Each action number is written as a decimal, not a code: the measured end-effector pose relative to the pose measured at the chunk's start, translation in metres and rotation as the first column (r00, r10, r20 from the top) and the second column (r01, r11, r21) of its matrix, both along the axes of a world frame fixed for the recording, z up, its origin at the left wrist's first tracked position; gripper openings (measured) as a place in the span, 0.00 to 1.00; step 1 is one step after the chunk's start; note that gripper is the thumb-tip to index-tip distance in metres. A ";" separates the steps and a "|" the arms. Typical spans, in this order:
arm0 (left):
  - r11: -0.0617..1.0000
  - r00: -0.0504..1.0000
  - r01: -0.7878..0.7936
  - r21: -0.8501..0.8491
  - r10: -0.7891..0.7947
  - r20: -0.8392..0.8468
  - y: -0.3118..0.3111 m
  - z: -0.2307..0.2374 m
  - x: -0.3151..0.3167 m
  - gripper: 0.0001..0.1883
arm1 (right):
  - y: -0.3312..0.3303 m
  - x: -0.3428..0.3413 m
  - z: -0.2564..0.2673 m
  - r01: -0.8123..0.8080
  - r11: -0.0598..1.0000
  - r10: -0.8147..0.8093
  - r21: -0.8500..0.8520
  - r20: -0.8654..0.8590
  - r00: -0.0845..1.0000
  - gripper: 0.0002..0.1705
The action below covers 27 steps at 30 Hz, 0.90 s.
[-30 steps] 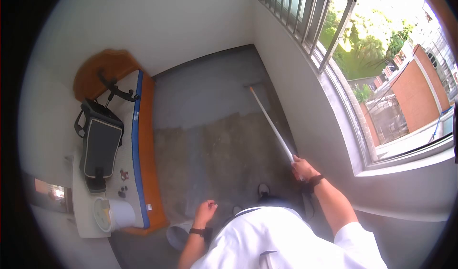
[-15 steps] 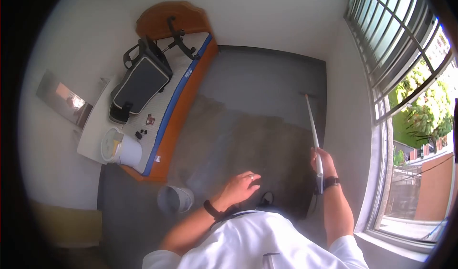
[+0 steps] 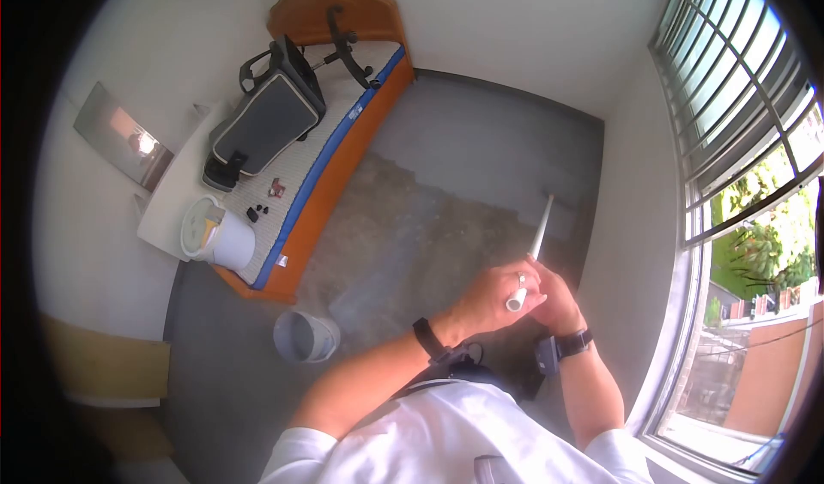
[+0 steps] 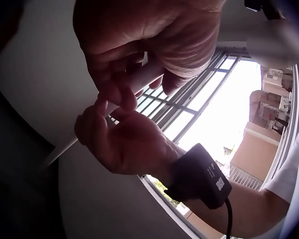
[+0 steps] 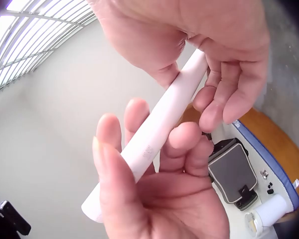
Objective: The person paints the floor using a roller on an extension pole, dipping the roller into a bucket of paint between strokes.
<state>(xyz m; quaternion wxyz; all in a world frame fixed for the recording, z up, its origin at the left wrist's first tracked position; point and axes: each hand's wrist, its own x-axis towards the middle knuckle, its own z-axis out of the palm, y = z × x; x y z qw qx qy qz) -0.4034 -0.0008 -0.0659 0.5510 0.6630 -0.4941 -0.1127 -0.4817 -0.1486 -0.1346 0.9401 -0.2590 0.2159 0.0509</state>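
A long white pole slants down and away from me, its far end at the grey floor near the right wall. My left hand holds it close to the near end, fingers and thumb curled round it. Just farther along, my right hand grips the same pole. In the right wrist view the pole runs between the thumb and fingers of both hands, its blunt end sticking out past the left hand. The head at the pole's far end is a small dark blur.
A white bucket stands on the floor at my left. On the wooden bed's mattress lie an office chair, another bucket and small items. The floor is smooth grey at the back, patchy brown nearer. A barred window lines the right.
My left hand has come across from beside my body and taken hold of the pole near the right hand. The head view has swung right, and the pole's near end has risen toward me.
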 end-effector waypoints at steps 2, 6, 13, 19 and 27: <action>0.999 0.999 0.011 0.048 -0.012 0.030 0.004 0.006 0.003 0.07 | -0.004 0.007 -0.010 0.039 0.999 -0.039 0.010 -0.007 0.999 0.22; 1.000 0.995 0.024 0.016 -0.025 0.097 0.012 0.017 -0.015 0.10 | -0.046 0.039 -0.083 0.204 0.966 -0.168 0.162 -0.209 0.963 0.28; 0.999 0.975 0.035 0.011 -0.037 0.221 0.102 0.100 -0.029 0.14 | -0.046 0.076 -0.131 0.318 0.911 -0.278 0.261 -0.178 0.944 0.28; 0.994 0.976 0.004 0.105 -0.027 0.216 0.230 0.168 -0.042 0.12 | 0.062 0.091 -0.121 0.275 0.922 -0.199 0.272 -0.275 0.941 0.17; 0.783 0.875 -0.217 -0.583 0.420 0.239 0.428 0.262 -0.117 0.17 | 0.291 0.094 0.025 -0.366 0.897 0.403 0.249 -0.116 0.908 0.11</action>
